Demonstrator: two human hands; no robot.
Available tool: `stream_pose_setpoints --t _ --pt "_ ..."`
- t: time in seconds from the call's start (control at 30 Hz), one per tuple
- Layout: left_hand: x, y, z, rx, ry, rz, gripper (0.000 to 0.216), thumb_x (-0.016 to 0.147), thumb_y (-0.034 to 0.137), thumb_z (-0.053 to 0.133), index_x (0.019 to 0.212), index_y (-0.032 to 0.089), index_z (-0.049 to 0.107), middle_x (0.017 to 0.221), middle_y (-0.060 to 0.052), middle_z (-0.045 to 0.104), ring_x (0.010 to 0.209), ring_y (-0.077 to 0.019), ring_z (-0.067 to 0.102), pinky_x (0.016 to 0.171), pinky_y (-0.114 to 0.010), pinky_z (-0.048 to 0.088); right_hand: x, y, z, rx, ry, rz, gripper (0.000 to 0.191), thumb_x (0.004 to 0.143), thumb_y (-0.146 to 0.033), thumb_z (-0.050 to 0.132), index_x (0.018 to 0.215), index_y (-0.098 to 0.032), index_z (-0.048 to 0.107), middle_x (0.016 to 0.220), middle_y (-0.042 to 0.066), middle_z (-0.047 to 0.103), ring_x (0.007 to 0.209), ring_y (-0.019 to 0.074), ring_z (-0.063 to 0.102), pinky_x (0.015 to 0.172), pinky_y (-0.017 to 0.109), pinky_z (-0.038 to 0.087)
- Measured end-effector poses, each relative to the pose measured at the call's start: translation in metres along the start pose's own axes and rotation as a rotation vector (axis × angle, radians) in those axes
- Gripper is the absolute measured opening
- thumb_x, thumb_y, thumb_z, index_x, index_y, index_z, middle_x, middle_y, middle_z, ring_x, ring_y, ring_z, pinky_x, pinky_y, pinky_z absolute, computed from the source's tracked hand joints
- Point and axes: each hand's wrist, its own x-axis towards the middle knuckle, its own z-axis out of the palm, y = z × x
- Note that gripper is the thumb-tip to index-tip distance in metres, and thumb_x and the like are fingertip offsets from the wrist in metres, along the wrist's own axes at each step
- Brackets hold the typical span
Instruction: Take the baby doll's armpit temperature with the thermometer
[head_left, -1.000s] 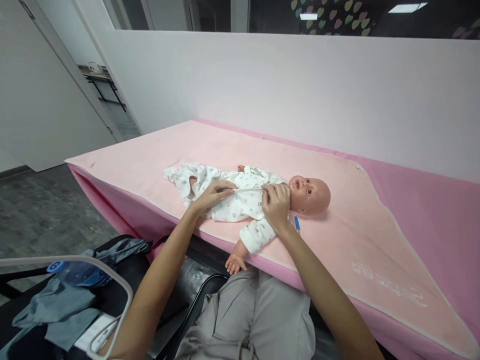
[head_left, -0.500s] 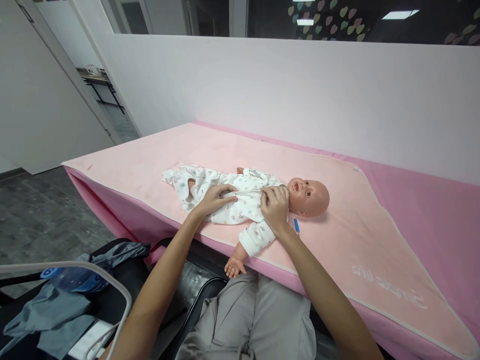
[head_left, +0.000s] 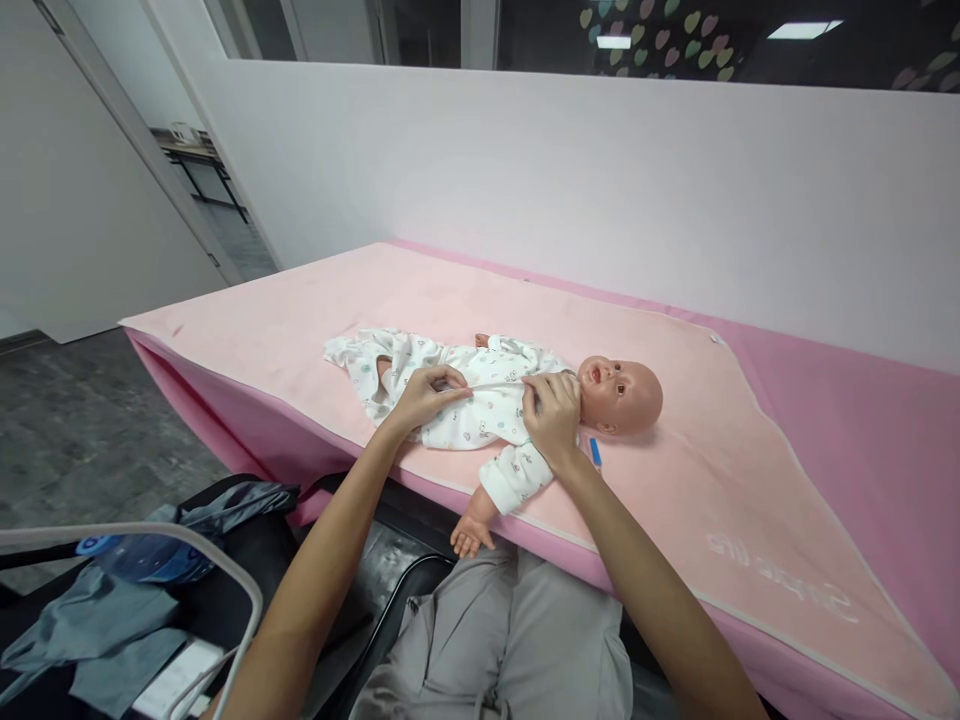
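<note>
A baby doll [head_left: 619, 394] lies on its back on a pink towel [head_left: 465, 300], head to the right. It wears a white printed onesie [head_left: 480, 415]. My left hand [head_left: 424, 396] pinches the onesie front at the doll's belly. My right hand [head_left: 553, 418] grips the fabric at the doll's chest, just below the chin. The front seam runs taut between both hands. The doll's near arm [head_left: 487, 500] hangs over the table's front edge.
A blue pen-like object [head_left: 595, 453] lies on the towel beside the doll's neck. The pink padded table [head_left: 862, 400] stands against a white wall. At lower left sit a grey cloth [head_left: 112, 610], a water bottle [head_left: 142, 560] and a chair frame.
My left hand has slid slightly left along the onesie front, from mid-chest toward the belly. My right hand has stayed at the chest.
</note>
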Motion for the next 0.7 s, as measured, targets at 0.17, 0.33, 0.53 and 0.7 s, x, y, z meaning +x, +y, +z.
stream_pose_setpoints --t 0.17,0.33,0.53,0.7 --pt "0.001 -0.004 -0.001 0.004 -0.063 0.03 0.034 0.07 0.036 0.07 0.098 0.016 0.065 0.082 -0.005 0.066 0.081 -0.0168 0.061 0.078 -0.029 0.049 -0.002 -0.001 -0.003 0.014 0.001 -0.002 0.016 0.081 -0.01 0.048 0.083 -0.019 0.062 0.079 0.003 0.063 0.08 0.0168 0.053 0.082 0.033 0.037" --pt "0.0 -0.006 0.001 0.05 -0.086 0.105 0.031 0.075 0.038 0.065 0.095 0.015 0.065 0.085 -0.006 0.065 0.084 -0.0173 0.061 0.079 -0.03 0.048 -0.001 0.003 -0.003 -0.015 -0.061 -0.045 0.017 0.081 -0.011 0.047 0.085 -0.019 0.062 0.082 0.003 0.064 0.082 0.017 0.054 0.091 0.037 0.036" --pt "-0.007 0.003 -0.002 0.265 -0.174 0.18 0.026 0.086 0.036 0.05 0.098 0.02 0.066 0.094 -0.006 0.063 0.086 -0.0173 0.058 0.078 -0.031 0.044 -0.009 -0.036 -0.057 -0.092 -0.092 -0.023 0.02 0.079 -0.011 0.051 0.095 -0.019 0.06 0.102 0.008 0.063 0.099 0.0219 0.055 0.097 0.045 0.037" --pt "-0.005 0.005 -0.007 0.311 -0.191 0.215 0.022 0.087 0.028 0.046 0.097 0.02 0.065 0.102 -0.005 0.058 0.097 -0.0185 0.053 0.088 -0.032 0.039 -0.086 -0.091 -0.144 0.052 -0.085 -0.04 0.029 0.076 -0.007 0.052 0.098 -0.025 0.061 0.088 0.005 0.066 0.087 0.022 0.062 0.094 0.05 0.04"
